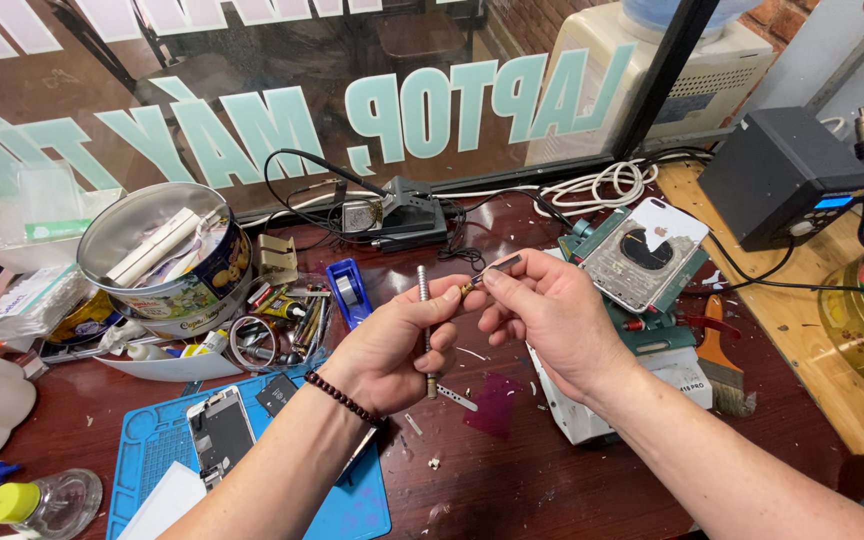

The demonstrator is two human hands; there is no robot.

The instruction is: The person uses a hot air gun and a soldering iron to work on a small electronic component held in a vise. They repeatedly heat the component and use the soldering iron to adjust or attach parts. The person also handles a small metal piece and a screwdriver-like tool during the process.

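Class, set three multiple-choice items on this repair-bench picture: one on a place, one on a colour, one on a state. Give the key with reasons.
1. Where does the round tin stand?
A. left of both hands
B. on the wooden board
C. on the blue mat

2. What colour is the work mat?
A. red
B. blue
C. green

3. How is the left hand?
A. flat on the table
B. empty and open
C. closed round a slim metal tool

Key: A, it stands at the bench's left; B, its surface is blue; C, fingers wrap the tool.

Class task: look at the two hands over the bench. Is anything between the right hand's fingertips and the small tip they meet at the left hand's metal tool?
Nothing visible. The right hand pinches the small tip directly, and the left hand holds the metal tool beside it. Bench clutter lies below.
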